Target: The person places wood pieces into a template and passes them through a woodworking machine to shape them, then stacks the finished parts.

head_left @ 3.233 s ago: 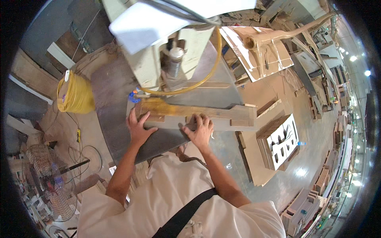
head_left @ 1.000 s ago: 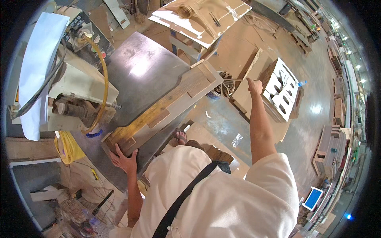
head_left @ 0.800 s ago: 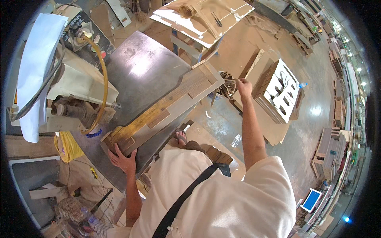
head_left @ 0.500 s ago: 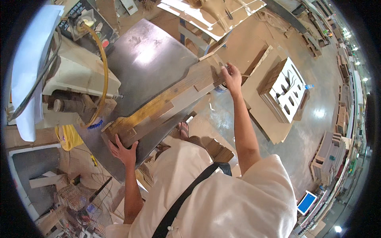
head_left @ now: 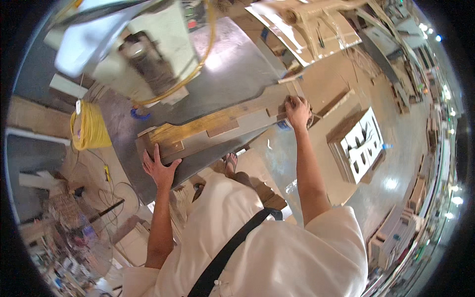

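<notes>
A long wooden jig (head_left: pixel 217 126), built of stacked strips with a yellowish worn top and a curved far edge, lies across the dark metal machine table (head_left: pixel 231 68). My left hand (head_left: pixel 161 171) rests at its left end, fingers spread and thumb out to the side. At the other end, my right hand (head_left: pixel 298 113) has its fingers curled over the jig's corner. Whatever lies under those fingers is hidden. Beyond the jig's left part hangs the pale machine head (head_left: pixel 158 54) with a yellow hose (head_left: pixel 210 42) looping from it.
A stack of cut boards with a white top (head_left: pixel 365 143) stands on cardboard sheets to the right. Behind the table is a bench with brown panels (head_left: pixel 316 24). A yellow bag (head_left: pixel 91 126) hangs at left, above loose cables and a wire-caged fan (head_left: pixel 79 222).
My view has turned, so the machine head and table sit farther right in it. My right fingers have curled more tightly at the jig's end. My left hand stays on its left end.
</notes>
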